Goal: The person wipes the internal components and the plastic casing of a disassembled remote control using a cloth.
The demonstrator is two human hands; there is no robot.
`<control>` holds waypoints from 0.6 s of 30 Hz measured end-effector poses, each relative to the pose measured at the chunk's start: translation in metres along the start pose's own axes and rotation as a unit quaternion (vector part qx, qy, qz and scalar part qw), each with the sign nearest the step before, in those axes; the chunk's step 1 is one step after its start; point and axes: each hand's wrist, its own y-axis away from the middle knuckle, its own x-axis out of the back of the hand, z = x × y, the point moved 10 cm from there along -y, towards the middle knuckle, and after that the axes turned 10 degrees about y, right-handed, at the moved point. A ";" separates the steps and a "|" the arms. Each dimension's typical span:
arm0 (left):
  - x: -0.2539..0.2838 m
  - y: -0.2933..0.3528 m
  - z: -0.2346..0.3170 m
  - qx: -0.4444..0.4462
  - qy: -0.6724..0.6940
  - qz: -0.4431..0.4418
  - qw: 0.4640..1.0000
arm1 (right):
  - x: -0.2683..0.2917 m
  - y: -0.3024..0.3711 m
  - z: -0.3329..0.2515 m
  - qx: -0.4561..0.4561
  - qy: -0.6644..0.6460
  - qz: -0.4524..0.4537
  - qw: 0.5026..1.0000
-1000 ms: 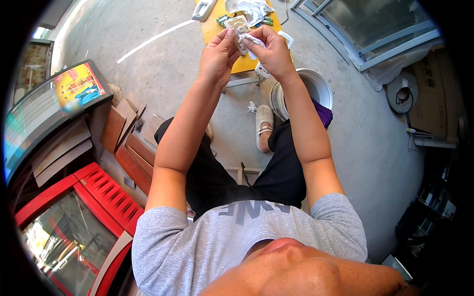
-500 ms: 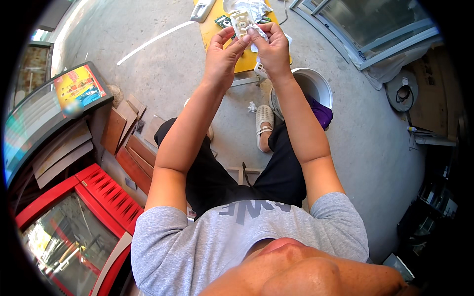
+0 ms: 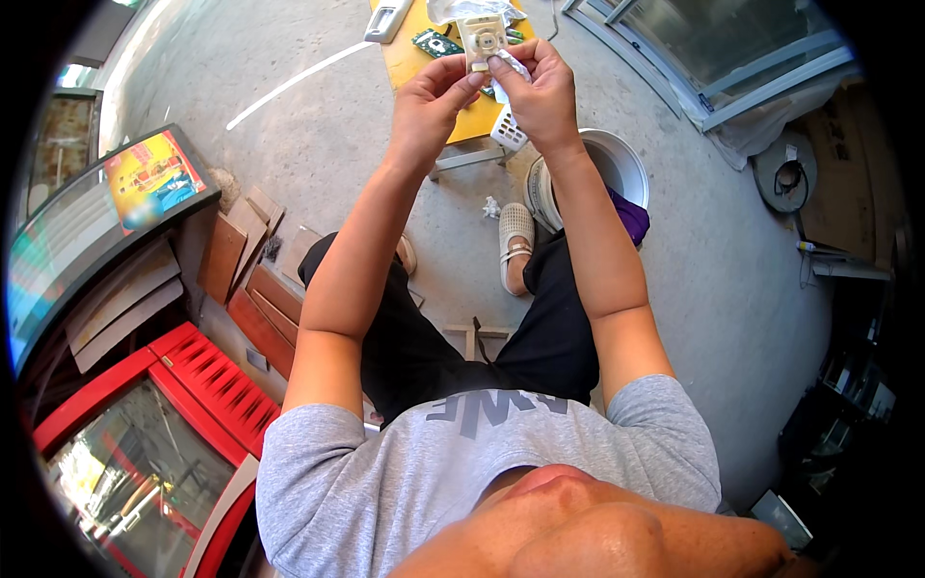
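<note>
A small cream plastic panel with a round dial-like centre point(image 3: 484, 37) is held up over a yellow table point(image 3: 407, 65). My left hand point(image 3: 424, 104) pinches its lower left edge between thumb and fingers. My right hand point(image 3: 544, 98) grips the lower right edge, with a crumpled white tissue or cloth point(image 3: 515, 62) pressed in its fingers. Below my right hand shows a white slotted plastic piece point(image 3: 509, 127); what supports it is hidden. Behind the panel lies a green circuit board point(image 3: 436, 42), partly covered.
A white plastic housing point(image 3: 387, 19) rests at the table's far left. On the right stands a white bucket point(image 3: 617, 159) with purple cloth point(image 3: 628, 217) beside it. Wooden boards point(image 3: 246, 241) and a red glass-fronted cabinet point(image 3: 145, 414) are at left.
The panel has shifted slightly right and now stands straighter. My hands have moved a little apart, and more of the white slotted piece shows.
</note>
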 end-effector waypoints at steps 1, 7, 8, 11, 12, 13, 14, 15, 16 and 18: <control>-0.001 0.000 0.000 -0.002 -0.008 -0.004 1.000 | 0.002 0.001 -0.003 0.014 0.032 0.018 0.999; 0.006 -0.001 -0.002 0.006 0.000 0.014 1.000 | -0.005 0.001 0.018 -0.094 -0.113 -0.033 0.989; 0.008 -0.002 -0.002 0.013 0.019 0.021 1.000 | -0.006 0.000 0.018 -0.106 -0.143 -0.054 0.982; 0.015 -0.004 0.004 -0.027 -0.020 0.034 0.999 | -0.011 0.001 0.013 -0.116 -0.196 -0.103 0.968; 0.016 -0.003 0.007 -0.048 -0.059 0.037 0.996 | -0.014 0.002 0.008 -0.102 -0.190 -0.111 0.970; 0.017 -0.002 0.011 -0.069 -0.099 0.040 0.992 | -0.017 0.004 0.004 -0.087 -0.184 -0.118 0.972; 0.015 0.000 0.016 -0.090 -0.138 0.042 0.986 | -0.016 0.004 0.004 -0.075 -0.138 -0.115 0.981; 0.014 0.000 0.017 -0.095 -0.145 0.038 0.984 | -0.015 0.006 0.005 -0.063 -0.093 -0.111 0.987; 0.012 0.000 0.019 -0.100 -0.153 0.034 0.983 | -0.014 0.007 0.005 -0.051 -0.047 -0.108 0.992; 0.009 0.001 0.025 -0.113 -0.170 0.031 0.979 | -0.014 0.008 0.014 -0.089 -0.093 -0.098 0.987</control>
